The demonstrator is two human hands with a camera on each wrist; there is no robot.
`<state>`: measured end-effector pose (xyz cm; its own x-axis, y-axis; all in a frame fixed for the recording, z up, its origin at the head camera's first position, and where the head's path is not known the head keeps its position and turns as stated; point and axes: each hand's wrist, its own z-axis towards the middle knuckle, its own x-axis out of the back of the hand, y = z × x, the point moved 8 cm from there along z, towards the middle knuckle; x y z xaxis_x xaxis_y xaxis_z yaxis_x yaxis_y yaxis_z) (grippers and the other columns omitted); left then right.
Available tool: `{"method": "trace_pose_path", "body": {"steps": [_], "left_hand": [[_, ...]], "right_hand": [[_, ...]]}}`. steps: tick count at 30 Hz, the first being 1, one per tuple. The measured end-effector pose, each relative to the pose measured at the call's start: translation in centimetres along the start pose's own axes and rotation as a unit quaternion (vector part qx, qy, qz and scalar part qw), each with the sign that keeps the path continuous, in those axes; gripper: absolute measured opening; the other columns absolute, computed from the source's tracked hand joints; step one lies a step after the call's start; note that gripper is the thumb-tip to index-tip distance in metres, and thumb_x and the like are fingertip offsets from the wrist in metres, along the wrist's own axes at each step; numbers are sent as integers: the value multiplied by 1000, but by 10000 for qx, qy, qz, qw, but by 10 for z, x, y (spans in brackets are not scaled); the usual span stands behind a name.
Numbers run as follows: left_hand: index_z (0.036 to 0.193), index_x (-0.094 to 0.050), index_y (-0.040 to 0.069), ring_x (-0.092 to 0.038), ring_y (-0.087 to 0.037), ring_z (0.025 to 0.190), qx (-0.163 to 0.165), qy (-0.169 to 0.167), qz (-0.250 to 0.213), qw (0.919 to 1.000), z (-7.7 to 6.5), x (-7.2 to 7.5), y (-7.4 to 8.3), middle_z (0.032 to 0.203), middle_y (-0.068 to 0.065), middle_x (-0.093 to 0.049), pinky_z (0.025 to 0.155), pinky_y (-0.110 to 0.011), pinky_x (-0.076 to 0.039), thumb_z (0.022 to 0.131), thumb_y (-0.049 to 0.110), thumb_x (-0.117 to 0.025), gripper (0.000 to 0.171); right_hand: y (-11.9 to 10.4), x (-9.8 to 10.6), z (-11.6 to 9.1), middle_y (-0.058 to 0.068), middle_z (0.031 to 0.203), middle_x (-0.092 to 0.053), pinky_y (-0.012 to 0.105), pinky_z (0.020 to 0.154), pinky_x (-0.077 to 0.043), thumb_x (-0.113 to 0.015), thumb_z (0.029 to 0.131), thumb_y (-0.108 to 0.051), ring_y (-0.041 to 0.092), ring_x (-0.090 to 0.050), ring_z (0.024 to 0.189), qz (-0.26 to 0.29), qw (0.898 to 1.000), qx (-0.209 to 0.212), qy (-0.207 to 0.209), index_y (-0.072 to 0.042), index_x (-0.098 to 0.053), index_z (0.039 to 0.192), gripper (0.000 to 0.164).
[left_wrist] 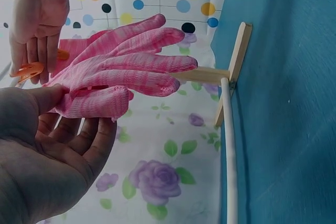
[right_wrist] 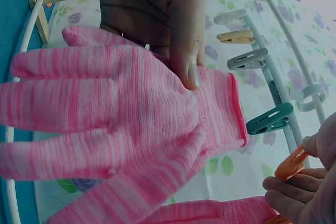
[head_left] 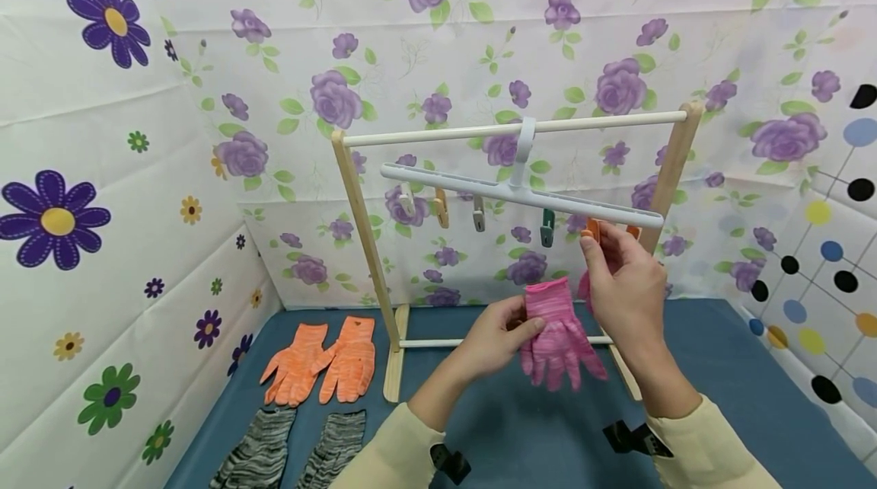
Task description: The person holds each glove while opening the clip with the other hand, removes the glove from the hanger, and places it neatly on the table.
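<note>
My left hand (head_left: 495,337) pinches a pink striped glove (head_left: 555,333) near its cuff, between thumb and fingers. The glove's fingers hang downward below the hanger. My right hand (head_left: 626,291) pinches an orange clip (right_wrist: 290,166) under the right part of a white hanger (head_left: 473,185). In the right wrist view, the held glove's cuff lies beside a green clip (right_wrist: 270,119), a short way from the orange clip. A second pink glove (right_wrist: 226,211) hangs at another orange clip (head_left: 633,231), mostly hidden behind my right hand in the head view.
The hanger hooks over the top rail (head_left: 438,134) of a wooden rack (head_left: 363,222) and slopes down rightward. White, tan and grey clips (head_left: 479,215) hang along it. Orange gloves (head_left: 349,359) and grey-black striped gloves (head_left: 256,447) lie on the blue table (head_left: 507,443) at left.
</note>
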<state>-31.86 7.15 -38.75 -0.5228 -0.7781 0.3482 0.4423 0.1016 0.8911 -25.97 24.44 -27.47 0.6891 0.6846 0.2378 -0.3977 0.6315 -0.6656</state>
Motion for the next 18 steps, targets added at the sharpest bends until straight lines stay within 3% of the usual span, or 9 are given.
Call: {"method": "trace_pose_path", "body": {"steps": [11, 18], "left_hand": [[131, -69, 10, -67, -10, 96, 110, 195, 2, 9998, -13, 14, -3, 113, 2, -73, 86, -29, -55, 111, 24, -61, 26], [125, -70, 11, -66, -11, 91, 123, 273, 123, 9995, -20, 22, -1, 106, 3, -72, 81, -29, -54, 111, 24, -61, 21]], "right_hand": [[2, -4, -2, 15, 122, -76, 8, 85, -49, -71, 105, -32, 29, -75, 106, 9, 9997, -145, -193, -7, -65, 145, 48], [2, -5, -2, 15, 122, -76, 8, 85, -49, -71, 105, -31, 28, -75, 107, 73, 9997, -129, -202, -7, -64, 146, 49]]}}
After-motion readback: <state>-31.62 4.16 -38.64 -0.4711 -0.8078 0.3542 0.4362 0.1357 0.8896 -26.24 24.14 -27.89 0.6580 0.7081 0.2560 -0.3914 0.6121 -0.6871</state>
